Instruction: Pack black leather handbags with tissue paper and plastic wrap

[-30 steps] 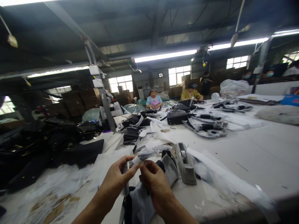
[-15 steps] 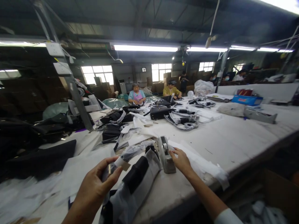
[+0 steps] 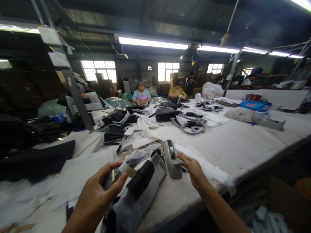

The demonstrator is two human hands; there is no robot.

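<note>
Worktable first: cluttered on the far side, black bags and wrapping. Near edge: black piece in white wrap, lying at a slant between the hands. Plastic-covered strap just beyond it, near end in the left hand. Tape dispenser stands just right of the wrapped piece, white sheeting on its other side.

Left hand: thumb and fingers pinched around the strap end, pale slip sticking out by the fingertips. Right hand: fingers extended to the dispenser's upper right side, fingertips at it; can't tell if they pinch tape.

Risks, my read: slip could slide or spring loose if the left pinch eases, since only one hand has it. Dispenser could skid or tip under a sideways pull. Loose tape could catch on the sheeting beside it.

Vs 1.0 s ago: right hand was at the strap beside the left, now at the dispenser. View has swung right. Vs 0.5 s ago: nearly the same.
</note>
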